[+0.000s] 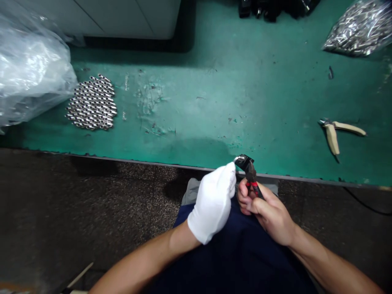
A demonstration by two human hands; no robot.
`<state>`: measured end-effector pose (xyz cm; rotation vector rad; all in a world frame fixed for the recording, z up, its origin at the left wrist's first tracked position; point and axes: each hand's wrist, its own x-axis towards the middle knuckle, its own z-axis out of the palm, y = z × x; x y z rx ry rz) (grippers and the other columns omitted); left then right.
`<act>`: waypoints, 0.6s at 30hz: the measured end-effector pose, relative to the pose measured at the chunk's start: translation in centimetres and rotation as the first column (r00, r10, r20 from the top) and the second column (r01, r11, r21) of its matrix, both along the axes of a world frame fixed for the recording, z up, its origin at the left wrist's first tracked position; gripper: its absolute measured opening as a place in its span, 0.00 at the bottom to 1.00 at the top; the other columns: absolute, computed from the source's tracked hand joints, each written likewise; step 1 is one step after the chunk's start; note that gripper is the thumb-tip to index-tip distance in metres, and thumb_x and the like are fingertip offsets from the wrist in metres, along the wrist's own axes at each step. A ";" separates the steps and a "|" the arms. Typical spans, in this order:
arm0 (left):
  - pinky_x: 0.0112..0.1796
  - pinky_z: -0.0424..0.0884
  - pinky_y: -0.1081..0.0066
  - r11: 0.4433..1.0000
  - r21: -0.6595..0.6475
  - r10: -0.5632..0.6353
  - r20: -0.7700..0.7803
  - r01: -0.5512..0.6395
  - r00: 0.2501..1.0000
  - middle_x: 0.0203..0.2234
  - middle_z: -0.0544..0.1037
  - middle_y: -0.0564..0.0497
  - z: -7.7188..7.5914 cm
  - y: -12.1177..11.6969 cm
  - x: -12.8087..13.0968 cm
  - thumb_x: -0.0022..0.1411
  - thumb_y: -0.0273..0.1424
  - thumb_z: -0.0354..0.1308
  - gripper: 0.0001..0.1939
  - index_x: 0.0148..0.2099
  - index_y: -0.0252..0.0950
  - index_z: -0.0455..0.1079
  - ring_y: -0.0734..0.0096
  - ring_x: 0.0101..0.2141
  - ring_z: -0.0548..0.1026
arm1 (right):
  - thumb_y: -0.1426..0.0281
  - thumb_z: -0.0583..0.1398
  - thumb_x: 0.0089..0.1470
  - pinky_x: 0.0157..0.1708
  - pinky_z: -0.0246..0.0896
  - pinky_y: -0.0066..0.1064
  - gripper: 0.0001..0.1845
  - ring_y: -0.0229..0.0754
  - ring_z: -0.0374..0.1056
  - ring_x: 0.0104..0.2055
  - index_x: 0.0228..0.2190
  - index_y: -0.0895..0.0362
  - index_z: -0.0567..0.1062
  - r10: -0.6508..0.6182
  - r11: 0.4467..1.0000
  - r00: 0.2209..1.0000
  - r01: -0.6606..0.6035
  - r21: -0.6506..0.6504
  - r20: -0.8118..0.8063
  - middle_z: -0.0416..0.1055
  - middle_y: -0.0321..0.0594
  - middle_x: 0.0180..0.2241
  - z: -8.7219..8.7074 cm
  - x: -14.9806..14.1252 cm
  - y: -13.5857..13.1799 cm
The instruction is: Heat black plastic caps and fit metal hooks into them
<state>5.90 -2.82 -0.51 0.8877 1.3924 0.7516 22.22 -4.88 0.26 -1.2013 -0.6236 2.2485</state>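
Navy clothing (pixel 245 261) beneath, the left hand (pixel 212 203) pinches a metal part (pixel 240 158), seemingly steadying it for pliers (pixel 251 174) the right hand (pixel 269 214) grips.

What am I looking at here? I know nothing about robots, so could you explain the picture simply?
There is no robot: these are a person's own hands. The single picture comes from a camera worn on their head, looking forward and down.

The left hand, in a white glove, appears to pinch a small black and shiny part. The bare right hand holds pliers with red and black handles, their tips at that part.

On the green work surface lie a cluster of shiny metal tubes beside a large clear plastic bag at the picture's left, and cutters with cream handles at its right. Another bag, full of metal pieces, lies at the top right.
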 end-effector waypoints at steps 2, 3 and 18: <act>0.27 0.65 0.73 0.997 0.071 0.000 -0.063 0.005 0.998 0.22 0.64 0.55 0.4 0.2 0.1 0.69 0.36 0.49 0.13 0.30 0.39 0.61 0.72 0.25 0.64 | 0.73 0.56 0.57 0.30 0.46 0.32 0.05 0.38 0.46 0.30 0.36 0.54 0.64 -0.016 1.000 1.000 0.015 -0.004 -0.008 0.51 0.34 0.30 0.0 -0.2 -0.2; 0.29 0.66 0.73 0.995 0.097 0.002 -0.084 0.007 0.996 0.22 0.65 0.54 0.6 0.3 0.2 0.69 0.33 0.48 0.13 0.29 0.39 0.60 0.73 0.26 0.64 | 0.73 0.56 0.57 0.30 0.46 0.32 0.05 0.38 0.46 0.30 0.36 0.54 0.64 -0.022 1.000 1.000 0.022 -0.005 -0.012 0.51 0.34 0.30 0.0 -0.2 -0.2; 0.23 0.60 0.73 0.983 -0.060 0.177 0.085 -0.172 0.981 0.18 0.61 0.56 1.5 0.2 1.5 0.69 0.32 0.48 0.18 0.24 0.39 0.56 0.76 0.20 0.56 | 0.75 0.55 0.53 0.31 0.48 0.31 0.07 0.39 0.49 0.33 0.36 0.54 0.64 -0.102 0.995 0.994 0.102 -0.004 -0.028 0.53 0.35 0.32 0.2 -1.5 -0.6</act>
